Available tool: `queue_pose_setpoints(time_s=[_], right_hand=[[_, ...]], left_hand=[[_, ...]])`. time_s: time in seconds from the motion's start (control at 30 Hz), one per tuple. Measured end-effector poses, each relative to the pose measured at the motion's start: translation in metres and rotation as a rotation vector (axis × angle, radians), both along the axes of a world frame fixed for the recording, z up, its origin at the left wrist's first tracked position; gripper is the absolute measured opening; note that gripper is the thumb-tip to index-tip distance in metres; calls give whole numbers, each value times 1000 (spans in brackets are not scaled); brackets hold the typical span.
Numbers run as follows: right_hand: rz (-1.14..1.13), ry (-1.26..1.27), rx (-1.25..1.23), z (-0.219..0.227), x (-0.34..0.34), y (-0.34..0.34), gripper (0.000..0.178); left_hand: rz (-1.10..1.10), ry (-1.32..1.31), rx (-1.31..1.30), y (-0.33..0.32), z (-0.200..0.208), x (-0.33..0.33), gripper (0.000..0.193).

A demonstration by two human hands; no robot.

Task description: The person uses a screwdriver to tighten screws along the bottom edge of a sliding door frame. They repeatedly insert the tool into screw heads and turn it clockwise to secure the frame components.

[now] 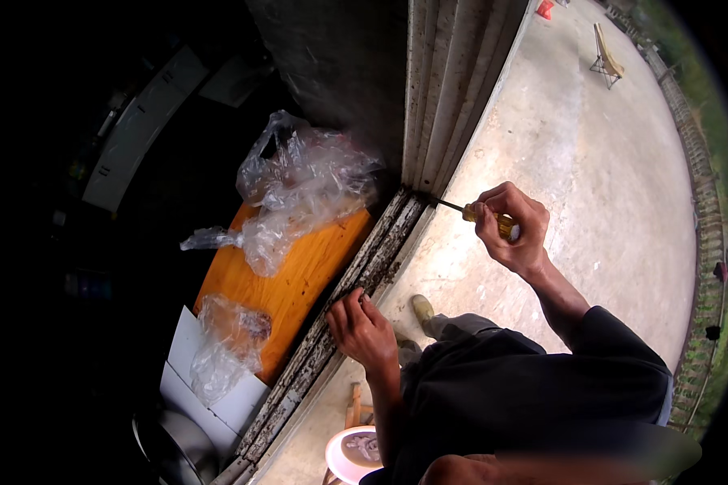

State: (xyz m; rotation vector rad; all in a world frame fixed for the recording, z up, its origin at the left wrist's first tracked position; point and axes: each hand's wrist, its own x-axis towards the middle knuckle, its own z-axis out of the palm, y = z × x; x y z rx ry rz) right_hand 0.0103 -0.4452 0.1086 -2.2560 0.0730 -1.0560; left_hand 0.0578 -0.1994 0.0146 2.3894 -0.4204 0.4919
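A screwdriver (pixel 505 226) with a see-through yellow handle and a thin dark shaft is held in my right hand (pixel 516 222), fingers wrapped round the handle. Its tip reaches the dirty sliding-window track (pixel 332 319), right by the foot of the upright window frame (pixel 449 97). Dark grime and flaking dirt line the grooves of this track. Lower down, my left hand (pixel 366 331) rests on the track with its fingers bent together over the edge. Whether those fingers pinch any small bit of dirt cannot be made out.
Inside the window stands an orange wooden surface (pixel 311 279) with crumpled clear plastic bags (pixel 299 182) on it. White panels (pixel 226 408) and a dark round pan-like thing lie nearer. Outside, a pink-rimmed basin (pixel 340 461) holds murky water and a cloth; a folding chair (pixel 608 58) stands far off.
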Motion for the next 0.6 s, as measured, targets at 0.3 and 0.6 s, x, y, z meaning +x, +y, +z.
queue_pose_setpoints(time_s=[0.3,0.6], right_hand=[[-45,-32,16,4,6,2,12],[-61,-69,3,22,6,10,14]], left_hand=[[-15,-19,15,4,-3,0,8],[-17,-42,11,6,-5,2,8]])
